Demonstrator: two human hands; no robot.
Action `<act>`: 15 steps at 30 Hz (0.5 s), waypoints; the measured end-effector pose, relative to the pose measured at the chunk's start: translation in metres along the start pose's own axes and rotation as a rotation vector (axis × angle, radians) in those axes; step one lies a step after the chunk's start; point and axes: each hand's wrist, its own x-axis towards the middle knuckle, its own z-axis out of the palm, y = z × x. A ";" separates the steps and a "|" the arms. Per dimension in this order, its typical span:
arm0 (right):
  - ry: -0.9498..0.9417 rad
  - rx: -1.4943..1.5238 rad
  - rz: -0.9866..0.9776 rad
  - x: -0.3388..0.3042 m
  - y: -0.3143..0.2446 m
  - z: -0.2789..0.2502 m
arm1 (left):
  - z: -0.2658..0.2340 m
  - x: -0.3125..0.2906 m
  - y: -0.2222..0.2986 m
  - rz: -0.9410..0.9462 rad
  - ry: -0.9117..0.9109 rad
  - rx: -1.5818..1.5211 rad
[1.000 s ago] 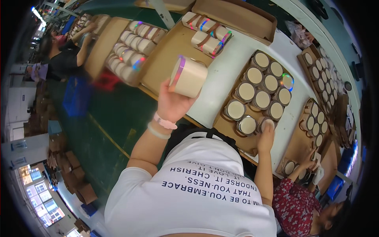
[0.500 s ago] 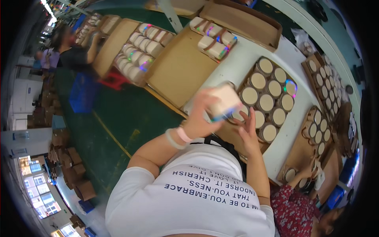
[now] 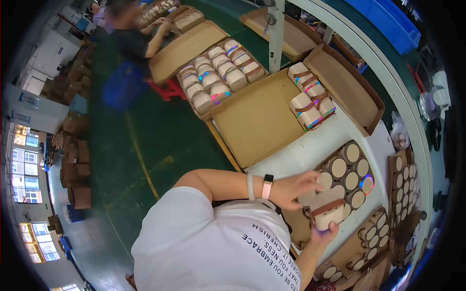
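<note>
Both hands grip one cream round box (image 3: 328, 211) over the tray (image 3: 350, 170), left hand (image 3: 297, 188) on top, right hand (image 3: 324, 234) beneath.

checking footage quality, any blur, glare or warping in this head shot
Head view: strong fisheye bends the table edge and darkens the rim; the seated co-worker at top left is blurred; both hands and the round box are fairly sharp; windows blow out.

White table (image 3: 310, 150) carries a wide shallow cardboard tray (image 3: 257, 121), mostly bare, with a small cluster of cream cylinder boxes (image 3: 310, 104) at its far right corner. Just beside it, nearer the person: brown tray of upright round boxes (image 3: 347, 172); more such trays (image 3: 400, 189) along the right edge. Second full tray (image 3: 218, 77) touches the far-left side.
</note>
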 end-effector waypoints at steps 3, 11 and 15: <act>0.254 -1.095 -0.628 -0.019 -0.028 0.001 | -0.018 0.002 -0.080 -0.316 0.171 0.175; 0.318 -1.421 -1.257 -0.134 -0.108 -0.024 | -0.077 0.039 -0.268 -0.771 0.486 0.609; 0.379 -1.372 -1.426 -0.166 -0.189 -0.051 | -0.085 0.044 -0.282 -0.622 0.366 0.562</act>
